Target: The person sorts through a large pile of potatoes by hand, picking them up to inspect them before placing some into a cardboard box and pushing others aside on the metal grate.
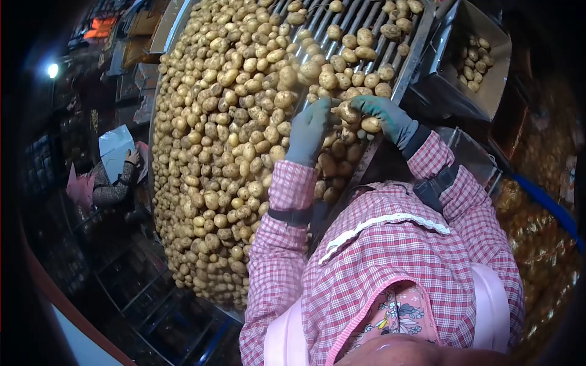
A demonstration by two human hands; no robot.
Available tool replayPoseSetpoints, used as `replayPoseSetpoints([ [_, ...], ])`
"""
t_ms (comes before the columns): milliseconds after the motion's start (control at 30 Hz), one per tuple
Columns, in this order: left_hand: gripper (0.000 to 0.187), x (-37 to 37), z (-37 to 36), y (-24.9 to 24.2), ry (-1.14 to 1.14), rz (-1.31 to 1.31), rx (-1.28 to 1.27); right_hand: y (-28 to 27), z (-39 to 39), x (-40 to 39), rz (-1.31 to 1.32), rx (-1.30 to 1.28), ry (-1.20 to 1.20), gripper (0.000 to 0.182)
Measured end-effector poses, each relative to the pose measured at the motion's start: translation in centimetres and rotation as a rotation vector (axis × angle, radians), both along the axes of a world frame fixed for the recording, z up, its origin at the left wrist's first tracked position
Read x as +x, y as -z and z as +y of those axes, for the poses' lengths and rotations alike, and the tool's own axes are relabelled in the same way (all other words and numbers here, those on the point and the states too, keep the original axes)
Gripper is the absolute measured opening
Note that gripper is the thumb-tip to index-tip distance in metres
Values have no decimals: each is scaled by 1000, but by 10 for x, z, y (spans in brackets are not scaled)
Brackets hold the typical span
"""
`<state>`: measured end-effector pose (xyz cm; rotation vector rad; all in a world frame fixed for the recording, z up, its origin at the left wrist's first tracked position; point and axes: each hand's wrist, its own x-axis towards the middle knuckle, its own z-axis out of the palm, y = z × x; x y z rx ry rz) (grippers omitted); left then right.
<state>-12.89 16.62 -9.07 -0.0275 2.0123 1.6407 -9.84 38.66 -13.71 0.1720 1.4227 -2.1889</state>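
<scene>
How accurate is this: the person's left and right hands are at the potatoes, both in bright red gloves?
One thing is off: the gloves aren't bright red. The head view shows them greyish, with green at the fingers. The left hand and right hand are at the potatoes, as you said.

The potatoes [229, 77] are well lit; beyond the left edge of the surface [414, 58], a lamp [52, 71] glares amid dimness. Wide-lens distortion curves the blackened borders, and haze softens some potatoes.
</scene>
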Motion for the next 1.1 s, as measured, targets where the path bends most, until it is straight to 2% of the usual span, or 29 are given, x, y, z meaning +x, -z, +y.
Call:
replayPoseSetpoints([
  [33, 43, 2, 5, -9, 14, -8, -5, 7, 1, 2, 128, 55, 52, 28],
  [67, 39, 9, 21, -16, 90, 248, -252, 8, 3, 2, 39, 6, 68, 29],
  [167, 40, 20, 41, -5, 137, 556, -476, 7, 3, 3, -229, -153, 92, 32],
  [300, 37, 24, 50, -12, 70, 500, -261, -2, 8, 11, -9, -148, 104, 31],
  [367, 35, 24, 52, -20, 90, 477, -306, 1, 14, 10, 88, -83, 35, 30],
  [467, 34, 23, 54, -23, 100, 373, -346, 3, 16, 15, 231, 37, 66, 30],
  [500, 33, 22, 54, -23, 100, 328, -357, 3, 17, 16, 199, 36, 89, 30],
  [567, 31, 26, 59, -10, -59, 117, -74, 3, 16, 17, 139, 30, 137, 30],
  [600, 29, 28, 64, -6, -141, 10, 67, -9, 17, 17, 68, 129, 115, 30],
  [700, 27, 34, 85, -2, -237, -31, 189, -9, 26, 25, 9, -25, 209, 29],
  [833, 26, 35, 109, 6, -333, -204, 366, -30, 53, 35, -180, -141, 207, 40],
  [867, 29, 35, 110, 0, -262, -290, 404, -28, 54, 38, -129, -50, 274, 44],
  [967, 33, 49, 111, 24, 169, 37, 259, -40, 97, 34, -75, 69, 536, 42],
  [1000, 37, 56, 104, 30, 432, 140, 124, -43, 125, 30, -41, 128, 554, 42],
  [1033, 39, 59, 100, 25, 485, 264, 48, -41, 159, 27, -8, 188, 571, 43],
  [1100, 41, 58, 84, 10, 580, 502, -109, -21, 227, 17, 375, 758, 608, 41],
])
